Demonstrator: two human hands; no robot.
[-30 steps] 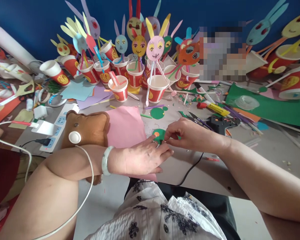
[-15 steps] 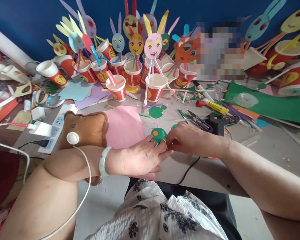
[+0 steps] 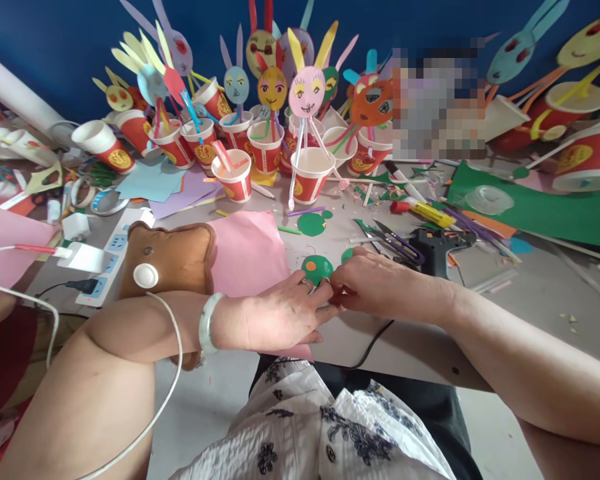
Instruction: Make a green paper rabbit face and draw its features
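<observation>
My left hand (image 3: 290, 312), with a ring and a pale bangle, holds a green paper disc (image 3: 319, 269) at its near edge. An orange dot lies on the disc's left part. Close against those fingertips, my right hand (image 3: 373, 283) is pinched closed; whatever sits between its fingers is hidden. A small green paper piece (image 3: 348, 255) shows just behind my right knuckles. Farther back lies another green paper shape (image 3: 312, 225). Pink paper (image 3: 250, 253) extends under my left wrist, beside a brown cushion (image 3: 173, 260) under my forearm.
Red-and-white paper cups (image 3: 314, 177) with paper-faced straw figures line the back. Scissors (image 3: 397, 240) and a black glue gun (image 3: 433, 250) lie beyond my right hand. A power strip (image 3: 113, 260) is at left, and a white cable (image 3: 177, 353) crosses my left arm.
My right hand has shifted slightly left and its fingers have curled in closer to the disc. A pink sheet has come into view at the left edge. My left hand stays nearly still.
</observation>
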